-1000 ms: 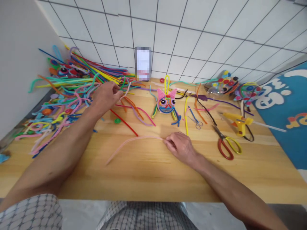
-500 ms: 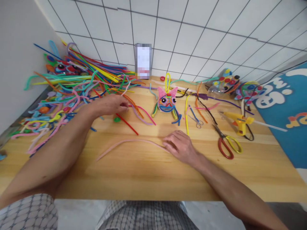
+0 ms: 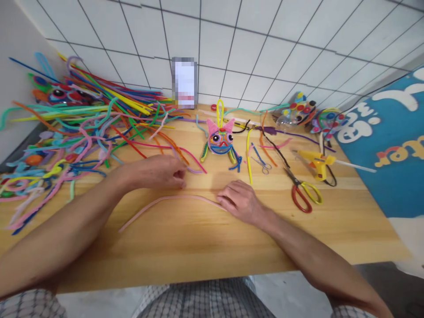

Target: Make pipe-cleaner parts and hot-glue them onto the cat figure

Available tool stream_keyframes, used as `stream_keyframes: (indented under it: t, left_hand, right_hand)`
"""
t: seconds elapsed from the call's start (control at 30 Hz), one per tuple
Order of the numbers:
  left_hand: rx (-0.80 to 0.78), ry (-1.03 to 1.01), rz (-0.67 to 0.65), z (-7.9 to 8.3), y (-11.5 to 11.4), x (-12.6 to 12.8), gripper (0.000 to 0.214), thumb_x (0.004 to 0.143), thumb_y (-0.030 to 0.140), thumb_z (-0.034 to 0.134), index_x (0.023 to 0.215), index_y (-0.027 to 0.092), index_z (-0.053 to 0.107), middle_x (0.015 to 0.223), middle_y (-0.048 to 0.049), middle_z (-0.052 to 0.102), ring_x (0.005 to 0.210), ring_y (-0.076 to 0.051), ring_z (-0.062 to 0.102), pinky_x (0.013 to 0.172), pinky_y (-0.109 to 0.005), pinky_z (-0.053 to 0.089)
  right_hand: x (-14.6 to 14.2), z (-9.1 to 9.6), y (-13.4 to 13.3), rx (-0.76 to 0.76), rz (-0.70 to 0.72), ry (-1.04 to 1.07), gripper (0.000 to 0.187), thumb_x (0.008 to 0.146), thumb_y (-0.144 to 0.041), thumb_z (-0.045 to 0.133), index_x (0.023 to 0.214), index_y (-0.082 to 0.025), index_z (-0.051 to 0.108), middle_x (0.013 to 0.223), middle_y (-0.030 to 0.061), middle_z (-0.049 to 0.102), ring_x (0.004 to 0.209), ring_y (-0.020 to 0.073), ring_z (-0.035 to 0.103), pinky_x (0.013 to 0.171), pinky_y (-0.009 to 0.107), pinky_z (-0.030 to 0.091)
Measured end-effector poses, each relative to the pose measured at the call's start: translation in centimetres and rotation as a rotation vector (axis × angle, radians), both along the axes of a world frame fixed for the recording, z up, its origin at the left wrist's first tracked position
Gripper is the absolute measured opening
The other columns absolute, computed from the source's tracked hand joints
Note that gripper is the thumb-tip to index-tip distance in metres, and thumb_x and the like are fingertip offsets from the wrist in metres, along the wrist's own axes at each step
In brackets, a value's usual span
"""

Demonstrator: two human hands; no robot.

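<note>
Hands apart over the pink pipe cleaner on the table.
Right hand pinches its near end, likely anchoring it; left hand curled just beyond the arc, contents unclear.

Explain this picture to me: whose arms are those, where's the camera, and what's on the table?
No machine here: a person wears a camera on the head, looking down at their own bare hands. The right hand holds one end of a pale pink pipe cleaner against the wooden table. The left hand is curled just beyond it; whether it grips anything is unclear. Around lie a heap of pipe cleaners, a pink-eared figure, scissors and a yellow glue gun.
</note>
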State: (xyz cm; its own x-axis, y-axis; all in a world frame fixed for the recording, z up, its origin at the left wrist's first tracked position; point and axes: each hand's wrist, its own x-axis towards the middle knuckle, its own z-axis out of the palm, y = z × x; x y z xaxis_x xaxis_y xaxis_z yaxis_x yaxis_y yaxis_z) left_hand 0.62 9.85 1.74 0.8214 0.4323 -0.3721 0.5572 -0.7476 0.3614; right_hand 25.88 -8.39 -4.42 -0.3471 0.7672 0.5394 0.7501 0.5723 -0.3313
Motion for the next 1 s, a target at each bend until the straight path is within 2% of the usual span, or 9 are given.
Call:
stream_keyframes:
  t: [0.1,0.2,0.37,0.43,0.6,0.8,1.0]
  left_hand:
    - [-0.038,0.072,-0.014,-0.2,-1.3,0.6,0.016,0.084,0.034,0.065,0.086,0.021,0.073,0.085,-0.0049,0.075,0.069,-0.021,0.063,0.061,-0.03,0.037]
    - [-0.074,0.066,-0.045,-0.4,-1.6,0.8,0.012,0.083,0.028,0.061,0.084,0.021,0.071,0.086,-0.0035,0.075,0.07,-0.019,0.064,0.062,-0.03,0.038]
    - [-0.091,0.065,-0.057,-0.6,-1.4,0.9,0.013,0.084,0.024,0.058,0.081,0.021,0.07,0.083,-0.0027,0.073,0.072,-0.019,0.065,0.063,-0.029,0.039]
    - [-0.093,0.072,-0.052,-0.4,-1.4,0.9,0.012,0.084,0.024,0.058,0.08,0.021,0.069,0.082,-0.0027,0.073,0.071,-0.019,0.064,0.063,-0.029,0.039]
    - [-0.101,0.087,-0.048,0.2,-1.7,1.2,0.012,0.084,0.023,0.057,0.078,0.02,0.068,0.081,-0.0027,0.072,0.068,-0.019,0.062,0.062,-0.029,0.038]
    - [-0.103,0.11,-0.032,0.8,-2.0,1.5,0.012,0.083,0.023,0.057,0.077,0.02,0.067,0.081,-0.0036,0.071,0.069,-0.019,0.062,0.062,-0.029,0.038]
    - [-0.122,0.116,-0.022,1.1,-2.0,1.7,0.011,0.083,0.023,0.057,0.077,0.02,0.066,0.079,-0.003,0.071,0.069,-0.019,0.063,0.062,-0.029,0.038]
  right_hand:
    - [0.0,0.1,0.0,-0.001,-0.001,0.001,0.022,0.106,-0.025,0.064,0.086,-0.019,0.069,0.077,0.0029,0.075,0.07,0.0166,0.065,0.072,0.033,0.047]
    - [0.7,0.1,0.1,-0.016,-0.056,-0.02,0.02,0.106,-0.023,0.063,0.088,-0.019,0.07,0.079,0.0033,0.076,0.074,0.0172,0.066,0.076,0.033,0.047]
    - [2.9,0.1,1.1,-0.029,-0.397,-0.225,0.019,0.105,-0.027,0.061,0.094,-0.018,0.075,0.091,0.0092,0.078,0.086,0.0241,0.068,0.079,0.036,0.045]
    - [3.6,0.2,1.5,-0.065,-0.491,-0.306,0.02,0.104,-0.027,0.061,0.099,-0.018,0.077,0.098,0.0117,0.079,0.092,0.0268,0.069,0.082,0.037,0.045]
    - [3.9,1.0,2.0,-0.209,-0.564,-0.405,0.023,0.104,-0.023,0.058,0.106,-0.018,0.08,0.11,0.0137,0.08,0.101,0.0284,0.069,0.088,0.038,0.044]
    - [4.2,2.7,2.3,-0.378,-0.724,-0.461,0.026,0.104,-0.026,0.057,0.096,-0.015,0.079,0.099,0.0146,0.08,0.099,0.0286,0.071,0.086,0.038,0.043]
    - [5.0,3.1,2.9,-0.421,-0.836,-0.434,0.023,0.1,-0.027,0.06,0.109,-0.013,0.075,0.103,0.0172,0.08,0.098,0.0299,0.073,0.083,0.037,0.045]
